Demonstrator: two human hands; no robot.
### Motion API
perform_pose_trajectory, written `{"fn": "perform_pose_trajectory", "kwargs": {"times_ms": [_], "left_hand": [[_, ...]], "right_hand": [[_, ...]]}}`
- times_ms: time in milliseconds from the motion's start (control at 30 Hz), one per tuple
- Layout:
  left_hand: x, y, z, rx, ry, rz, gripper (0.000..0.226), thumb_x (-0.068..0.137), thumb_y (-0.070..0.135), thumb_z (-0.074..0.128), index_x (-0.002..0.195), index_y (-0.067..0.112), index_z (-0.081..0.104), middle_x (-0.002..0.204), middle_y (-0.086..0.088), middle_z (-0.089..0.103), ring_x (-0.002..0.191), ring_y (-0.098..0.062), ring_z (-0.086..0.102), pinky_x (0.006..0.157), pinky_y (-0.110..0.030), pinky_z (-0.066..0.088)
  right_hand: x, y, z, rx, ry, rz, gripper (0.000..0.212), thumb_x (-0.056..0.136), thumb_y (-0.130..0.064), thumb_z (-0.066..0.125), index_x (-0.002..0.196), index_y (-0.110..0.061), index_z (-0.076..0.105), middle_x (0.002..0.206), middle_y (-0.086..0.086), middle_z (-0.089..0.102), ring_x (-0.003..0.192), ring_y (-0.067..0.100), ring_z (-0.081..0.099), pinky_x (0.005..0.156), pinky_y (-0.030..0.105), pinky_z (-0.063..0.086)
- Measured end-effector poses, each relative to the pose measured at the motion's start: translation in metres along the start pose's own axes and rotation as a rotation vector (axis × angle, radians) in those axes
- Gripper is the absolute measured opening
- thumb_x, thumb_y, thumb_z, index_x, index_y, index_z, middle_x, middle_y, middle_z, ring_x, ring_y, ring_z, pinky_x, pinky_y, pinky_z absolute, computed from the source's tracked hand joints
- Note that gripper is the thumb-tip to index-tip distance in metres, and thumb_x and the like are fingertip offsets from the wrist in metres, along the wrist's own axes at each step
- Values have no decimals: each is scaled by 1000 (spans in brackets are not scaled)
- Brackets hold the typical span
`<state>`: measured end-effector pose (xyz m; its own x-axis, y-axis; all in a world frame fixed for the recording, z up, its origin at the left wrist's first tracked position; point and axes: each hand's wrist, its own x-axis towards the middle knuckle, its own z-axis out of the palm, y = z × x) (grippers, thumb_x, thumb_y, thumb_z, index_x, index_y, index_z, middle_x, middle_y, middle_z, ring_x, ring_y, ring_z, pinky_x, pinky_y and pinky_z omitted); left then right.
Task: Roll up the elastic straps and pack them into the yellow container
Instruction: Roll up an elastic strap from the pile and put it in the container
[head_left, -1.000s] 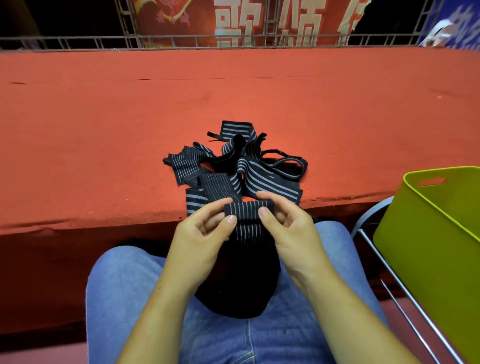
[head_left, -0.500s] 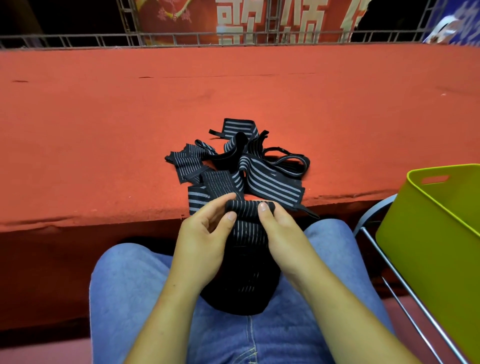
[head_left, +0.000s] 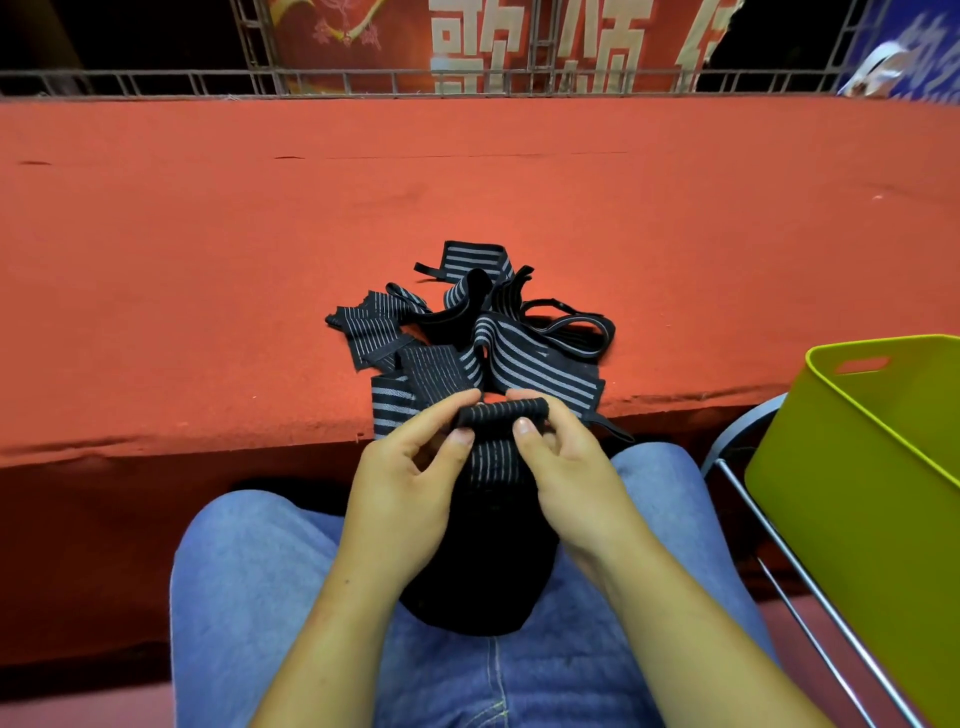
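Currently, in the head view, our left hand (head_left: 400, 499) and right hand (head_left: 566, 478) both pinch the rolled end of a black striped elastic strap (head_left: 501, 414), thumbs in front and fingers behind, its tail hanging down onto our jeans (head_left: 260, 597). Remaining loose straps (head_left: 467, 332) lie heaped at the red table (head_left: 208, 260) edge just beyond; the yellow container (head_left: 857, 467) sits off to our right on a metal chair frame (head_left: 810, 587).

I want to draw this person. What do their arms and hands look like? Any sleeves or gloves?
Both forearms are bare, with no sleeves showing. The left hand and right hand have no gloves, rings or watch. Fingernails are short and plain.
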<state>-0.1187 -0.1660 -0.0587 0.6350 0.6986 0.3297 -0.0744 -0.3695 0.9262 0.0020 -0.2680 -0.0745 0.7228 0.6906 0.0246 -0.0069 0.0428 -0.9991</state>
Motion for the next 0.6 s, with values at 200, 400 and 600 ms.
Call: {"fn": "perform_pose_trajectory", "kwargs": {"times_ms": [200,400,600], "left_hand": [[0,-5,1,-60,39,3,33,99,4,67,116,28,79,110,18,78,111,0,70,97,-16,51],[-1,-5,2,-85,-54,20,43,94,-10,65,119,23,77,121,16,76,121,-2,67,104,-17,48],[-2,-1,0,-179,-72,-104,44,98,-8,58,122,24,76,120,15,76,116,0,68,95,-16,52]], "right_hand": [[0,4,4,68,-63,89,33,105,-46,51,127,-32,72,125,-3,77,122,14,69,115,49,47],[2,4,5,220,-44,76,28,111,-31,51,125,-19,72,123,6,77,122,21,70,115,50,47],[3,3,0,230,0,44,26,105,-18,60,130,-25,66,122,6,77,119,23,72,113,50,50]]}}
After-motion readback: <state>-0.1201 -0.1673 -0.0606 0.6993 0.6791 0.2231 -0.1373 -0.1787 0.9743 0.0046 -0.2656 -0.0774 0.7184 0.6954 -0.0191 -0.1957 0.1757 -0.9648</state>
